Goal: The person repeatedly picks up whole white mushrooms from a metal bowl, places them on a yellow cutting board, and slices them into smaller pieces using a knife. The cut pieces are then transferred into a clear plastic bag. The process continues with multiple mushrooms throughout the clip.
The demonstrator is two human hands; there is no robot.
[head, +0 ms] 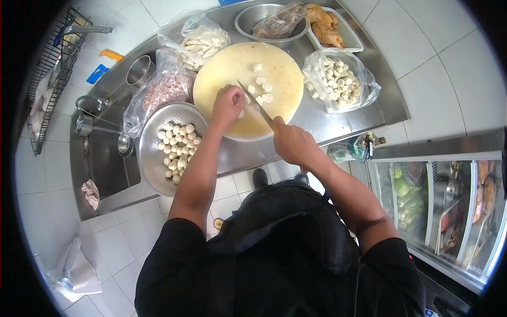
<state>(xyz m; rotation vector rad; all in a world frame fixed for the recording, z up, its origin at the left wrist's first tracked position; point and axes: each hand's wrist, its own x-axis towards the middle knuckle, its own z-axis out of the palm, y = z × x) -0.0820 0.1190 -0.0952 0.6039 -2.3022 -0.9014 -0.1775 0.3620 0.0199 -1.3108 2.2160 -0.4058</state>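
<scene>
My right hand [295, 142] grips the handle of a kitchen knife, whose blade [257, 105] slants up and left over a round yellowish cutting board [222, 65]. On the blade's left side, my left hand [229, 104] rests with curled fingers over the board. A pale ball piece [247, 99] lies between its fingertips and the blade; whether the fingers hold it is unclear. Several cut pale balls [267, 86] are scattered right of the knife. Whole balls [181, 150] sit in a metal colander [152, 130] partly behind my left forearm. A clear plastic bag [368, 85] at right holds many cut pieces [342, 81].
Bags of minced meat [168, 91] and pale strips [204, 44] stand left of the board. Behind it are another colander [241, 23] with bagged meat and a white basket [354, 33] of cooked poultry. A sink [109, 166] lies left; a glass-fronted fridge [431, 206] stands right.
</scene>
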